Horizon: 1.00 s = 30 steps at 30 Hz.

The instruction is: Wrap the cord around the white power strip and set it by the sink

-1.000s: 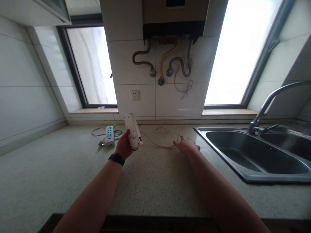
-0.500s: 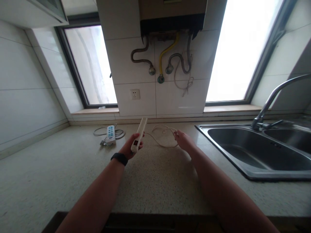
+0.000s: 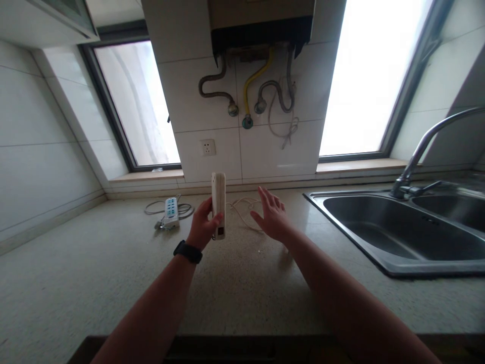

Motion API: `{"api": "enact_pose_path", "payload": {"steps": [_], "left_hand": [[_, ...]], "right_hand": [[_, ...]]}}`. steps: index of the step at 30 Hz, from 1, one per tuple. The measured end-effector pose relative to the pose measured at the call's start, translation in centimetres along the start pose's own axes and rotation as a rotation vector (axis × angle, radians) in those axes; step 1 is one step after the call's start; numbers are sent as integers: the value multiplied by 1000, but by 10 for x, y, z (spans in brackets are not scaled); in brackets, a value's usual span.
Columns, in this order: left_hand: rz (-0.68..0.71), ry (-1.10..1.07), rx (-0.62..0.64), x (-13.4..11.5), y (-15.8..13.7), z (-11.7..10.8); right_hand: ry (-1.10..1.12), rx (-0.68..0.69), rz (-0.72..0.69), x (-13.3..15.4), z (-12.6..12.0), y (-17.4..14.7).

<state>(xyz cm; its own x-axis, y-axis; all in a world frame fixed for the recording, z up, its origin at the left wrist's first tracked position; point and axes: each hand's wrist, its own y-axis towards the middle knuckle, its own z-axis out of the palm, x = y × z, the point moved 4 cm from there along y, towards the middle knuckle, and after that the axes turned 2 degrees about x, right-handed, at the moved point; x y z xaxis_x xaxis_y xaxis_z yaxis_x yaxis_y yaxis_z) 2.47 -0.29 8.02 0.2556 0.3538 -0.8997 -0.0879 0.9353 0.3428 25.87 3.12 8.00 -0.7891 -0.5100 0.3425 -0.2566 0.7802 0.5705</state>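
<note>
Holding the white power strip (image 3: 219, 197) upright above the worktop (image 3: 235, 288), toward its back edge, left hand (image 3: 202, 224) wrapped round the lower end. Looks light, stiff, maybe slick; grab the long sides. Versus half a second ago it's straighter, and the right hand (image 3: 272, 215) has fingers spread, not curled at the cord (image 3: 243, 219).

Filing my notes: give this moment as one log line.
left hand: holds white power strip; right hand: open, near cord; counter: second power strip
</note>
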Motion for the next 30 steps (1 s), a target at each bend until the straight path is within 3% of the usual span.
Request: {"api": "enact_pose_path", "payload": {"steps": [3,5,8,11,14,19,25,30], "left_hand": [[216,129,108,-6,-7,13],[272,176,137,-5,-12,21],[240,154,139,-1,-18,28],[186,118,222,-1,-21,32],[172,137,321,-2,-20,31],[66,185,341,7,-13,22],[191,616,304,16,-7,20],[193,667,317,18,-5,20]], "right_hand": [[366,183,-214,41,4,-7],[588,323,-301,63,13,-15],[868,399,-265,76,29,-21],[1018,385,-201,73,35,-20],[1044,307,-170,67,27,-14],[1187,67,-160,55,2,-3],[1489,-335,0,22,-22,10],[1669,-511,80,-3,-43,18]]}}
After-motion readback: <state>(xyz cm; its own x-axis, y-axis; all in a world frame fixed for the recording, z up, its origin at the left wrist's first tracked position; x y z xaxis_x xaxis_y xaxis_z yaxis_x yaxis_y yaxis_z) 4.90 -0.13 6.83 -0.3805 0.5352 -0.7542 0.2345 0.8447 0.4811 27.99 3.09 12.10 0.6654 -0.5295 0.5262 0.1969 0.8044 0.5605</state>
